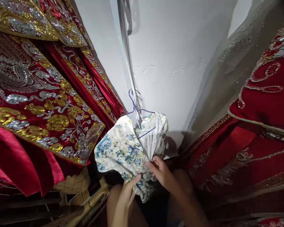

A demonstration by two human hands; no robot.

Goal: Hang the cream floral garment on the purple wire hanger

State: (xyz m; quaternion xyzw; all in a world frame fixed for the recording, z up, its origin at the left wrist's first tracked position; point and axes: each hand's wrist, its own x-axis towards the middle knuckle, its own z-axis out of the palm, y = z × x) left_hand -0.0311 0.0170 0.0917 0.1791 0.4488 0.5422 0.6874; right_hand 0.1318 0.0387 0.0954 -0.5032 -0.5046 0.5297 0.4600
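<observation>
White floral garment (125,148) hangs before both hands (128,191) (162,173), which seemingly pinch its lower front.

Prob. a costume/dressing rm, w/ sequinned red garments (58,122) hanging on both sides.

Soft cloth blouse (123,145), smooth plastic-looking hanger (134,108), glossy sequined satin hangings (16,154), matt wall (170,44) roughly chipped

Head view: faces forward and down, near floral garment (123,146).
</observation>
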